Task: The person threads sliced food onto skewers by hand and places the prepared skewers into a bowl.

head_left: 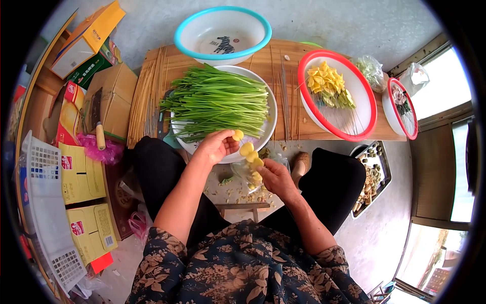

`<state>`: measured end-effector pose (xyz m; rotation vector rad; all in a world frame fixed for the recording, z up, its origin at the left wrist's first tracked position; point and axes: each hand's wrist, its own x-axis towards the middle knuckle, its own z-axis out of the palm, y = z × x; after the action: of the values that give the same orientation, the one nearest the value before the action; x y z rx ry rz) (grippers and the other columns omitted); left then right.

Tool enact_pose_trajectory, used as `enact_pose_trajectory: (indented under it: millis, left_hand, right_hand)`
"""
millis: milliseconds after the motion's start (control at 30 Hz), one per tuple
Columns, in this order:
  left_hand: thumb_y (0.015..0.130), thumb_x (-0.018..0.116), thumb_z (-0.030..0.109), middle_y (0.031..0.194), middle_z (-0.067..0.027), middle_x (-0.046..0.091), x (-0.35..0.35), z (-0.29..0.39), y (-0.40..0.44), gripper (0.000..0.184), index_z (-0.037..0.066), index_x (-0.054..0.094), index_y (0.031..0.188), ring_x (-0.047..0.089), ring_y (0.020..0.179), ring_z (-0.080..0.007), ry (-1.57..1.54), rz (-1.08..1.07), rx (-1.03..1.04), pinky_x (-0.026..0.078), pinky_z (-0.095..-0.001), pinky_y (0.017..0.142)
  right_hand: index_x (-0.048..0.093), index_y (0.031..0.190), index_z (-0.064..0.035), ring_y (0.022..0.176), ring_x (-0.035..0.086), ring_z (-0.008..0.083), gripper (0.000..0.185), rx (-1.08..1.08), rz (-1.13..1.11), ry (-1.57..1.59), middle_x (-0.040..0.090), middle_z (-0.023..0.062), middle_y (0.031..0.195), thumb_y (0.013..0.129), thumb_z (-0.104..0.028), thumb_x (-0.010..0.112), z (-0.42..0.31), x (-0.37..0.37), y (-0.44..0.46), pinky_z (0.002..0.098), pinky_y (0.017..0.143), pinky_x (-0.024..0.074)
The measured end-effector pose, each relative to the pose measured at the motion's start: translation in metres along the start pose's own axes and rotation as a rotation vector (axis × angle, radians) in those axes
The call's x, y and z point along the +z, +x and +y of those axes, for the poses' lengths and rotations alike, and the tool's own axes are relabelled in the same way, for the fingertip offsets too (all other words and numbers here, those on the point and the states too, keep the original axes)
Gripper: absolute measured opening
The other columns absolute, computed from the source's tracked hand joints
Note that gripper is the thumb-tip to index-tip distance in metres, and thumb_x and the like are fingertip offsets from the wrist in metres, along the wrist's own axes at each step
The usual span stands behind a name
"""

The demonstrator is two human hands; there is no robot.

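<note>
My left hand [217, 146] pinches a round yellow slice [238, 135], which looks like potato, at its fingertips. Close by on the right, my right hand [276, 177] is closed around several similar yellow slices [248, 150] threaded in a row; the stick through them is hardly visible. Just beyond the hands, a heap of long green garlic chives [220, 99] lies on a large white plate [272, 109]. Beneath my right hand, a clear plastic bag [245, 177] is partly hidden.
Bamboo sticks [144, 96] lie on the wooden table [291, 55]. A red-rimmed basin [354, 119] holds skewered yellow slices [326, 78]. Behind the plate stands a blue-rimmed basin [202, 40]. A knife [97, 116] rests by a carton [116, 88]. A tray [387, 175] sits at right.
</note>
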<state>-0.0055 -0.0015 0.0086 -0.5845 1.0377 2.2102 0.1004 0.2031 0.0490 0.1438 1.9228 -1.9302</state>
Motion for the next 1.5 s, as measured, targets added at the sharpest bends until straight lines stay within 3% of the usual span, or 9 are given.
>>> enact_pose_trajectory:
  millis: [167, 233, 567, 867, 967, 1067, 1267, 1333, 1500]
  left_hand:
    - [0.082, 0.062, 0.011, 0.084, -0.0097, 0.061, 0.002, 0.003, -0.003, 0.017, -0.001, 0.058, 0.092, 0.060, 0.072, -0.0196, -0.041, 0.007, -0.023, 0.055, -0.0331, 0.068]
    - [0.081, 0.063, 0.011, 0.083, -0.0100, 0.061, 0.002, 0.005, -0.005, 0.017, -0.002, 0.058, 0.092, 0.061, 0.071, -0.0193, -0.050, 0.002, -0.034, 0.056, -0.0324, 0.068]
    - [0.080, 0.063, 0.010, 0.083, -0.0105, 0.060, 0.006, 0.011, -0.013, 0.017, -0.001, 0.057, 0.091, 0.060, 0.070, -0.0194, -0.080, -0.049, -0.089, 0.056, -0.0314, 0.067]
    - [0.079, 0.063, 0.007, 0.082, -0.0109, 0.060, 0.010, 0.012, -0.015, 0.016, -0.002, 0.056, 0.090, 0.059, 0.070, -0.0197, -0.147, -0.058, -0.106, 0.055, -0.0315, 0.065]
    - [0.079, 0.063, 0.007, 0.082, -0.0111, 0.060, 0.008, 0.012, -0.015, 0.015, -0.002, 0.056, 0.089, 0.059, 0.068, -0.0195, -0.117, -0.054, -0.110, 0.055, -0.0312, 0.065]
    - [0.080, 0.062, 0.008, 0.082, -0.0108, 0.060, 0.007, 0.012, -0.013, 0.014, -0.001, 0.057, 0.089, 0.059, 0.067, -0.0185, -0.098, -0.063, -0.106, 0.055, -0.0306, 0.064]
    - [0.080, 0.061, 0.011, 0.084, -0.0090, 0.061, 0.005, 0.010, -0.012, 0.015, 0.000, 0.058, 0.090, 0.059, 0.069, -0.0167, -0.018, -0.099, -0.106, 0.054, -0.0304, 0.065]
    - [0.082, 0.061, 0.016, 0.090, -0.0096, 0.064, 0.010, 0.006, -0.017, 0.018, 0.002, 0.060, 0.093, 0.061, 0.074, -0.0179, 0.071, -0.096, -0.050, 0.052, -0.0306, 0.069]
    - [0.084, 0.060, 0.019, 0.095, -0.0092, 0.063, 0.014, 0.004, -0.021, 0.020, 0.004, 0.059, 0.096, 0.061, 0.083, -0.0188, 0.089, -0.102, 0.055, 0.051, -0.0322, 0.075]
  right_hand:
    - [0.057, 0.092, -0.0041, 0.045, 0.032, 0.0005, 0.015, 0.012, -0.024, 0.022, 0.040, -0.0092, 0.056, 0.095, -0.017, 0.051, -0.009, -0.001, -0.003, 0.0176, 0.041, 0.0232]
    - [0.059, 0.088, -0.0042, 0.052, 0.036, 0.0025, 0.013, 0.037, -0.032, 0.032, 0.042, -0.0061, 0.061, 0.092, -0.015, 0.054, -0.008, -0.003, -0.004, 0.0199, 0.046, 0.0284]
    - [0.058, 0.087, -0.0049, 0.054, 0.034, 0.0031, 0.012, 0.036, -0.041, -0.012, 0.040, -0.0067, 0.062, 0.092, -0.015, 0.054, -0.008, -0.005, -0.007, 0.0205, 0.047, 0.0281]
    - [0.060, 0.093, -0.0050, 0.053, 0.035, 0.0028, 0.013, 0.087, -0.081, 0.163, 0.040, -0.0069, 0.062, 0.093, -0.016, 0.054, -0.003, -0.004, -0.006, 0.0201, 0.046, 0.0275]
    - [0.059, 0.094, -0.0048, 0.051, 0.034, 0.0024, 0.013, -0.069, 0.014, -0.031, 0.040, -0.0072, 0.060, 0.093, -0.017, 0.053, 0.002, 0.000, -0.003, 0.0197, 0.045, 0.0259]
    - [0.059, 0.093, -0.0041, 0.049, 0.033, 0.0024, 0.014, 0.043, -0.010, 0.076, 0.039, -0.0074, 0.058, 0.093, -0.017, 0.053, -0.004, -0.001, -0.005, 0.0196, 0.044, 0.0250]
    - [0.059, 0.097, -0.0043, 0.046, 0.032, 0.0016, 0.015, 0.082, -0.083, 0.201, 0.040, -0.0082, 0.059, 0.094, -0.017, 0.051, 0.002, -0.003, -0.002, 0.0180, 0.042, 0.0231]
    - [0.057, 0.088, -0.0056, 0.046, 0.031, 0.0029, 0.013, 0.213, -0.110, 0.423, 0.037, -0.0072, 0.057, 0.093, -0.017, 0.052, -0.008, 0.000, -0.002, 0.0196, 0.042, 0.0220]
    - [0.056, 0.092, -0.0063, 0.045, 0.032, 0.0029, 0.013, 0.169, -0.076, 0.354, 0.038, -0.0071, 0.057, 0.093, -0.018, 0.052, -0.004, 0.002, 0.004, 0.0191, 0.041, 0.0217]
